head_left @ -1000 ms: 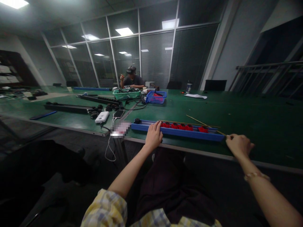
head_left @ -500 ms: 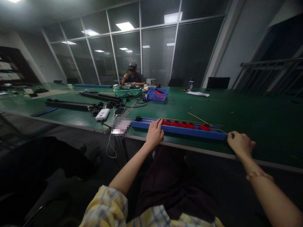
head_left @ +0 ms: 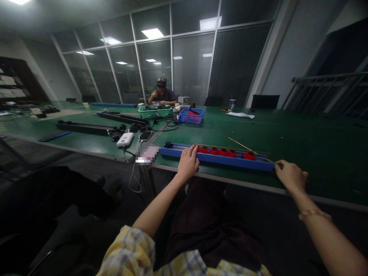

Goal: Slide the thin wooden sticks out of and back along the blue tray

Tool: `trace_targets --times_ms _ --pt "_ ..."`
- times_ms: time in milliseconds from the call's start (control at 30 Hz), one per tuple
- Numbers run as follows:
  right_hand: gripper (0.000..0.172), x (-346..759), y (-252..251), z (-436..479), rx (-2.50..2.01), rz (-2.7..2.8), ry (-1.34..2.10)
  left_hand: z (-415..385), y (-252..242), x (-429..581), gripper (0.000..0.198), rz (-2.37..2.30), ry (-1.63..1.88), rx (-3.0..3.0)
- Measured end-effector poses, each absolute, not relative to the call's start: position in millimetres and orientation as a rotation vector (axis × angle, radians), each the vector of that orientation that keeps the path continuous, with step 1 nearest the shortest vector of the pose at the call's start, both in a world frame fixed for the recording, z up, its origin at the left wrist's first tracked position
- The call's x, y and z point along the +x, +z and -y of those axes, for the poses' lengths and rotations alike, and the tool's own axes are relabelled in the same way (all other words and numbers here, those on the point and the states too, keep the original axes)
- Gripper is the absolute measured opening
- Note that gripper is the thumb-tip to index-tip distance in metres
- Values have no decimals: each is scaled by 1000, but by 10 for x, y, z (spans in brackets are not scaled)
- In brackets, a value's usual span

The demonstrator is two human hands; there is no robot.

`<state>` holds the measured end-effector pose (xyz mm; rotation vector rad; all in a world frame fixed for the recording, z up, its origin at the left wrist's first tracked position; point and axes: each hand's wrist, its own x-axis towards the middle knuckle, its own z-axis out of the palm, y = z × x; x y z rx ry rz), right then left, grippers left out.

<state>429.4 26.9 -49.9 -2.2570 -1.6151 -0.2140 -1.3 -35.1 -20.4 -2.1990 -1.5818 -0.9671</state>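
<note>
Right grip [head_left: 291, 177]: finger and thumb brought together in a pinch on the near end of a thin stick [head_left: 240, 144], just beyond the right end of the blue channel [head_left: 230, 159]; contact with the channel itself cannot be told. Left grip [head_left: 188, 161]: fingers close together, laid over the channel left of its middle, touching it; thumb partly hidden, so cannot tell whether clamped. The channel lies lengthwise between and under the two grips, near the front edge of the green counter [head_left: 322, 149]. In it, a row of red blocks [head_left: 213, 151] with dark tops begins beside the left fingertips; the rightmost block sits apart from the rest. A black piece [head_left: 168, 144] is at the channel's left end. The stick slants from behind the channel down over its right end; a second stick [head_left: 261, 152] runs along the far side. Left of the channel: phone [head_left: 145, 135], white box [head_left: 125, 139] with cable, black rails [head_left: 83, 127]. Farther back: blue basket [head_left: 191, 117], green basket [head_left: 155, 112], paper [head_left: 240, 115]. Another person [head_left: 168, 96] sits at the far side, one hand raised.
</note>
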Motion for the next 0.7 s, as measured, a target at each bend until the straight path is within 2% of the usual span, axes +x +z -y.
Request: trace_targets --times_ms 500,700 --pt "41 4328 -536 -278 -2319 1596 -284 344 -209 -11 58 1603 -927 -2189" --pt "38 4343 -572 -287 -2297 1511 -297 348 -209 -10 58 1600 -933 -2186"
